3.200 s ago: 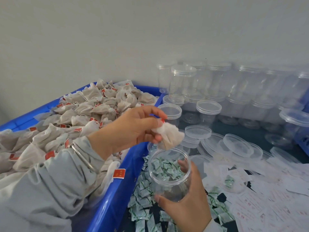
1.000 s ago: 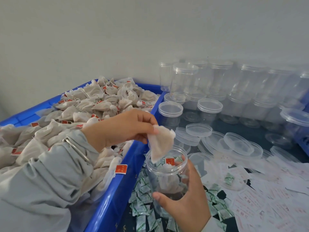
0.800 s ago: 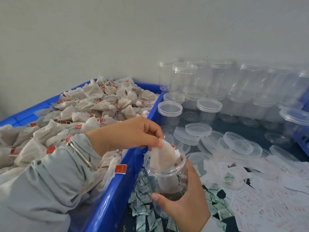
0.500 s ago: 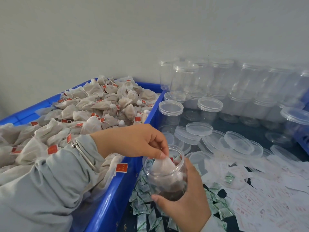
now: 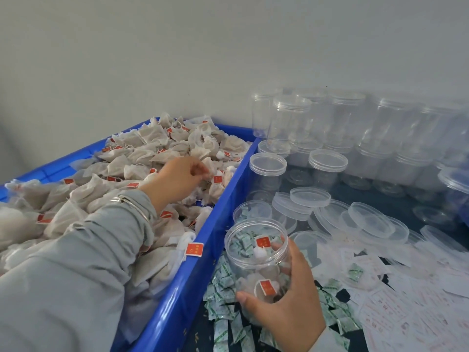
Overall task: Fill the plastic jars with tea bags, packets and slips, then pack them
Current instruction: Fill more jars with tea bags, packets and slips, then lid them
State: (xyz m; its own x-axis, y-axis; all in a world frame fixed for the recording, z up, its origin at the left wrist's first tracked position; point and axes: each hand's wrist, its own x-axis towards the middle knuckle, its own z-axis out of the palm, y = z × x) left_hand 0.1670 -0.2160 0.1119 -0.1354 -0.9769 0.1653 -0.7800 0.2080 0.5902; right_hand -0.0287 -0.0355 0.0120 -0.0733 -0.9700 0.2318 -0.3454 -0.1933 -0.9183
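Observation:
My right hand (image 5: 286,303) grips an open clear plastic jar (image 5: 256,252) from below and behind, just right of the blue bin. Inside the jar lie a few white tea bags with red tags. My left hand (image 5: 175,181) is over the heap of tea bags (image 5: 142,161) in the blue bin (image 5: 193,280), fingertips pinched at a tea bag (image 5: 206,165) near the pile's right side. Green-and-white packets (image 5: 223,308) lie scattered under the jar. White paper slips (image 5: 401,301) with red print are spread to the right.
Stacks of empty clear jars with lids (image 5: 355,138) stand along the back wall. Loose clear lids (image 5: 368,219) and open jars (image 5: 266,168) lie between them and the slips. The grey wall closes the far side.
My left hand let the tea bag drop into the jar, then moved up and left back over the bin's heap. The jar stays in my right hand, now holding more tea bags.

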